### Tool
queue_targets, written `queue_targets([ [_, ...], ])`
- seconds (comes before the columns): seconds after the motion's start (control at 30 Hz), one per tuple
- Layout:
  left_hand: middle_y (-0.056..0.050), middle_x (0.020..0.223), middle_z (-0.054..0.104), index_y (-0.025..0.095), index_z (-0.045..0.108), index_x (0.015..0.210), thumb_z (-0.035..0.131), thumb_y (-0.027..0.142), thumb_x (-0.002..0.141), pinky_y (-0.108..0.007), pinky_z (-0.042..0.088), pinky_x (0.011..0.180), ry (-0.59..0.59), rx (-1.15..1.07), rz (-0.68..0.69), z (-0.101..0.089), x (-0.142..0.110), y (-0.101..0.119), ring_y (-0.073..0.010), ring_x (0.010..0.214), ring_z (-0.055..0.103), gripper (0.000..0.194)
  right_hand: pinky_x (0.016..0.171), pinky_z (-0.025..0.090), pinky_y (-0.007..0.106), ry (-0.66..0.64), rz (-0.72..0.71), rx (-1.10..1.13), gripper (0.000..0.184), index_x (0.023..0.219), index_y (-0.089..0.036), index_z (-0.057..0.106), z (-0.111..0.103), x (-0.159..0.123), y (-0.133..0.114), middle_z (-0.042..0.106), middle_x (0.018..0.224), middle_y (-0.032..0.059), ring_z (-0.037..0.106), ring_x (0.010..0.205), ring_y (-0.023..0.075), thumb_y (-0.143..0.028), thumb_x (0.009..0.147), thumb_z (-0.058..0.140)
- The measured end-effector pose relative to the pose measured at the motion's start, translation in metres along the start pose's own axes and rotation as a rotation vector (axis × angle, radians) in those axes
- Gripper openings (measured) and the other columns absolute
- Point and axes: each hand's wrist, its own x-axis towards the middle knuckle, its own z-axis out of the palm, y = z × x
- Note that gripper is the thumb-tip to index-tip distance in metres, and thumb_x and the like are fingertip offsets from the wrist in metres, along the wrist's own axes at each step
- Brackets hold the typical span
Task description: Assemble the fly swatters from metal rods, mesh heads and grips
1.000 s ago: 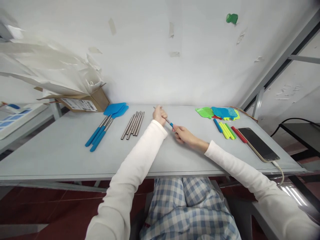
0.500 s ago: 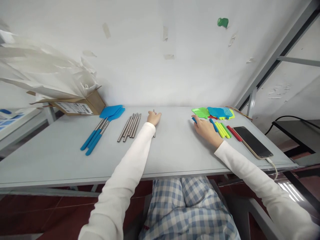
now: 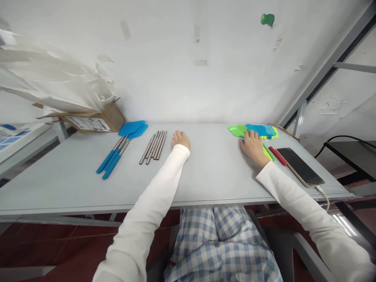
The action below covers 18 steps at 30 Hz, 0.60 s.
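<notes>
A cardboard carton [image 3: 114, 117] with a white shipping label [image 3: 88, 123] stands at the far left of the grey table [image 3: 214, 176], white plastic sheeting [image 3: 58, 74] draped above it. A smartphone [image 3: 300, 167] lies face-up at right, its cable [image 3: 322, 192] attached. Tape scraps [image 3: 125, 29] mark the wall.

Blue plastic swatter head [image 3: 261, 130] flat on surface [image 3: 205, 176], touching green head [image 3: 237, 130]; yellow-green handles [image 3: 268, 152] beside right hand [image 3: 254, 148]; steel rods [image 3: 152, 147] lying parallel.

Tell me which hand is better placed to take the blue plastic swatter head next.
Probably the right hand: its fingers reach the blue plastic mesh swatter head, whereas the left hand lies farther off, beside the grey steel rods.
</notes>
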Motion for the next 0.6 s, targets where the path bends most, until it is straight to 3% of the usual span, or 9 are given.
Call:
queue_targets([
  [0.27,-0.028,0.138,0.048,0.011,0.057,0.122,0.027,0.004,0.085,-0.053,0.032,0.103,0.083,0.042,-0.042,-0.004,0.006,-0.013,-0.0372,0.13,0.044,0.049,0.085,0.034,0.04,-0.068,0.002,-0.028,0.036,0.117,-0.004,0.055,0.008,-0.001,0.023,0.063,0.112,0.0228,0.053,0.104,0.0324,-0.021,0.096,0.031],
  [0.6,-0.024,0.142,0.047,0.01,0.056,0.129,0.023,0.004,0.089,-0.045,0.034,0.106,0.049,0.195,-0.135,-0.015,0.009,-0.015,-0.0321,0.134,0.043,0.052,0.082,0.032,0.038,-0.039,-0.021,-0.122,0.033,0.104,-0.005,0.062,0.006,-0.01,0.03,0.064,0.107,0.0207,0.053,0.103,0.0322,-0.024,0.096,0.036],
])
